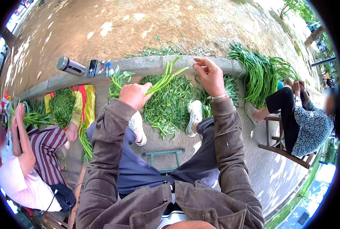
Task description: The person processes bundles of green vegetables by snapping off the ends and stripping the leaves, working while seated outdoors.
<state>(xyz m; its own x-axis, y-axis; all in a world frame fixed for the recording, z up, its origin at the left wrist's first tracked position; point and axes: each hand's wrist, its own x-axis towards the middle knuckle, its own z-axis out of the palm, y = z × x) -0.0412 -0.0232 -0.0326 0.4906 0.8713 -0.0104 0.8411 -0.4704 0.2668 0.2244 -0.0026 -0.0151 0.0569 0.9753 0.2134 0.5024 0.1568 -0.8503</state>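
Note:
My left hand [134, 94] is closed around a small bunch of green leafy-vegetable stems [164, 80]. Their bare ends point up and to the right, while the leafy tops [120, 76] come out on the hand's left side. To the right, apart from the stems, my right hand [210, 76] hovers with bent fingers and a small gap between thumb and forefinger; nothing shows between them. A bracelet [218, 97] circles that wrist. Below and between both hands, a broad heap of plucked leaves [167, 106] covers the ground between my shoes.
Along the stone kerb [155, 63] lie a metal flask [71, 65], a keypad phone [92, 68] and keys [108, 66]. Long stems [257, 74] drape over its right end. Seated people handle greens on the left [27, 180] and right [313, 128]. A green metal stool frame [163, 153] shows between my legs.

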